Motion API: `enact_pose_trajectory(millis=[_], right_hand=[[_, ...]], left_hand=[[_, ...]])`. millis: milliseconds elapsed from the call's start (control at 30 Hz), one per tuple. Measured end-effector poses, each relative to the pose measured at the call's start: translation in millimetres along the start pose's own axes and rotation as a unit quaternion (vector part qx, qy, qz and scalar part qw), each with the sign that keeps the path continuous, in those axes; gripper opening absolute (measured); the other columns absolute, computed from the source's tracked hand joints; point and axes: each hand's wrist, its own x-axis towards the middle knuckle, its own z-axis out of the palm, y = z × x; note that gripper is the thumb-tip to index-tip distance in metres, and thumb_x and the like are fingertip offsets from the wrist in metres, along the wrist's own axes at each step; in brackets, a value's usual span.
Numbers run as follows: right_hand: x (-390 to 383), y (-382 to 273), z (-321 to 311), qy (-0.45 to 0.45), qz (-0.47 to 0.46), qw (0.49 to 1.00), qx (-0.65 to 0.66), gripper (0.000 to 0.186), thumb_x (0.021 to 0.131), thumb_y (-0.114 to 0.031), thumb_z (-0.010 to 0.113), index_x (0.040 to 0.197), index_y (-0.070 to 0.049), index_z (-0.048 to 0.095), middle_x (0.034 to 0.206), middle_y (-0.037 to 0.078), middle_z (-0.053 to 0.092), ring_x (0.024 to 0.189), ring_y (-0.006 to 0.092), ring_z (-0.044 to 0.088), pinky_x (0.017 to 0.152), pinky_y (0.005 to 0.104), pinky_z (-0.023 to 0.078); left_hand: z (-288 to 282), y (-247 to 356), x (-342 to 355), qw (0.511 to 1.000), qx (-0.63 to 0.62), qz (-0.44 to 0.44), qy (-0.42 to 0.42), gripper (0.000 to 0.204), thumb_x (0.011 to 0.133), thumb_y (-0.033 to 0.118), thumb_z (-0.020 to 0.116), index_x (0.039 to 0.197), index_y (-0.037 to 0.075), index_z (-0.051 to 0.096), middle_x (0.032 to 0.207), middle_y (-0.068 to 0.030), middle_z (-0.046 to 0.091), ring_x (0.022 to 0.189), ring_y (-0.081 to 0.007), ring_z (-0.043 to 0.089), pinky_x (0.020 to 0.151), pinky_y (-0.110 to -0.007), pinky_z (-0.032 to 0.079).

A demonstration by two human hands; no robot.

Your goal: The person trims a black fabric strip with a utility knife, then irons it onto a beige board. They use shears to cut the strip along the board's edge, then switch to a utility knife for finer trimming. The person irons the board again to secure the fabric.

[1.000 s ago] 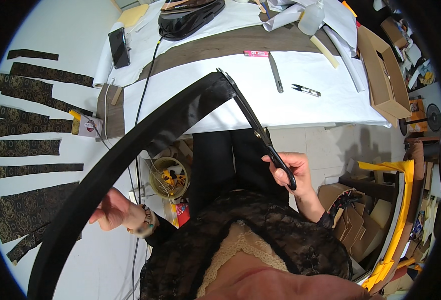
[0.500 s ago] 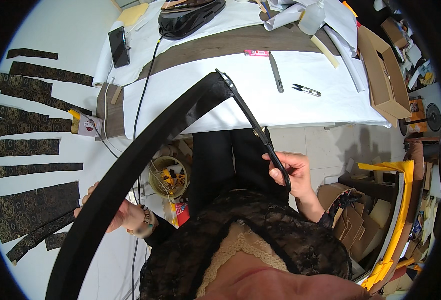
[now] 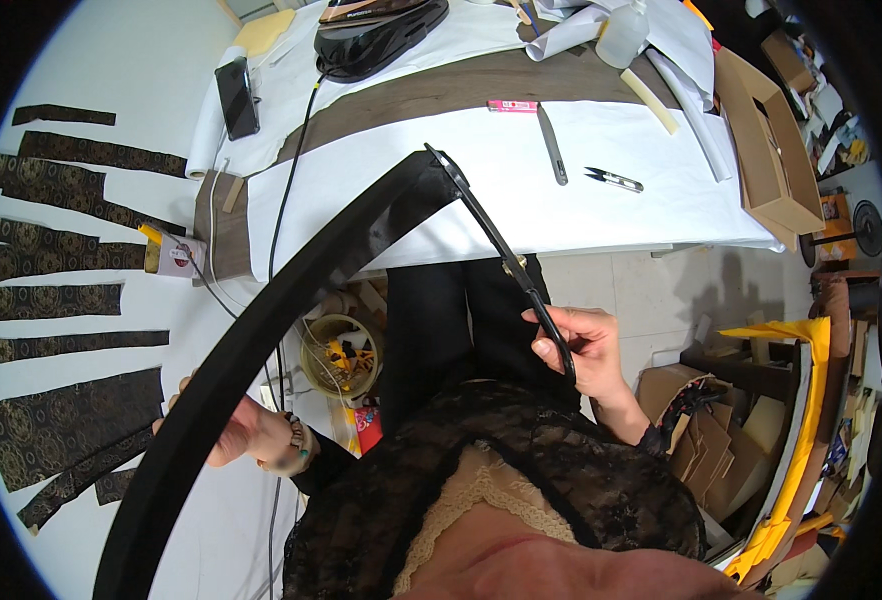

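A long black fabric strip (image 3: 291, 300) curves up from the lower left to the near edge of the table. My left hand (image 3: 236, 435) is closed on its lower part, with some fingers hidden behind the cloth. In my right hand (image 3: 591, 350) are black scissors (image 3: 506, 258), held by the handles, with the blades pointing up and left. The blades lie along the strip's upper end, touching it or very close. From this angle I cannot tell how far apart the blades are.
On the white-covered table (image 3: 361, 230) lie tweezers (image 3: 553, 145), thread snips (image 3: 614, 179) and a phone (image 3: 237, 98). An iron (image 3: 381, 40) stands at the back. Patterned dark fabric pieces (image 3: 71, 430) hang left. A bucket (image 3: 361, 385) of scraps sits below.
The scissors and the strip's upper end have shifted slightly left and down. Both hands keep their hold.
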Motion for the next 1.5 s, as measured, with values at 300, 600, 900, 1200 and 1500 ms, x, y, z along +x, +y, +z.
enact_pose_trajectory(millis=[300, 600, 900, 1200, 1500], right_hand=[[2, 4, -9, -0.007, -0.021, 0.996, 0.085, 0.035, 0.081, -0.008, 0.076, 0.112, 0.006, 0.067, 0.077, 0.000, 0.061, 0.062, 0.0023, 0.048, 0.054, 0.0169, 0.034], [3, 2, -13, -0.035, -0.027, 0.997, 0.058, 0.038, 0.079, -0.003, 0.075, 0.115, 0.006, 0.065, 0.075, 0.000, 0.058, 0.062, 0.0037, 0.046, 0.055, 0.0191, 0.034], [2, 5, -14, -0.010, -0.034, 0.999, 0.013, 0.037, 0.080, -0.005, 0.075, 0.114, 0.007, 0.065, 0.072, -0.001, 0.054, 0.062, 0.0038, 0.045, 0.055, 0.0190, 0.033], [3, 18, -21, 0.060, -0.014, 0.994, 0.093, 0.041, 0.085, -0.016, 0.073, 0.115, 0.010, 0.062, 0.072, -0.003, 0.052, 0.060, 0.0028, 0.043, 0.054, 0.0181, 0.031], [-5, 12, -38, 0.157, -0.036, 0.985, 0.060, 0.046, 0.081, -0.017, 0.075, 0.117, 0.010, 0.062, 0.074, -0.002, 0.053, 0.061, 0.0028, 0.044, 0.053, 0.0177, 0.030]], left_hand=[[-4, 0, -3, 0.998, -0.051, -0.023, 0.034, 0.031, 0.085, 0.010, 0.064, 0.115, 0.011, 0.068, 0.114, -0.0115, 0.068, 0.108, -0.0277, 0.062, 0.101, -0.049, 0.043], [-19, 3, -14, 0.992, -0.075, -0.042, 0.087, 0.031, 0.081, 0.022, 0.077, 0.108, 0.009, 0.071, 0.116, -0.0073, 0.067, 0.114, -0.0234, 0.058, 0.109, -0.049, 0.035], [-18, 3, -11, 0.990, -0.117, -0.040, 0.066, 0.038, 0.080, 0.024, 0.077, 0.113, 0.007, 0.068, 0.120, -0.0083, 0.065, 0.118, -0.0247, 0.055, 0.110, -0.049, 0.033], [-5, -13, -24, 0.976, 0.066, -0.065, 0.197, 0.024, 0.086, 0.007, 0.069, 0.109, 0.002, 0.064, 0.116, -0.0101, 0.063, 0.107, -0.0235, 0.056, 0.101, -0.045, 0.041], [50, -92, -5, 0.856, 0.086, -0.433, 0.269, 0.033, 0.088, 0.006, 0.066, 0.119, 0.000, 0.057, 0.113, -0.0115, 0.064, 0.099, -0.0224, 0.063, 0.086, -0.037, 0.051]])
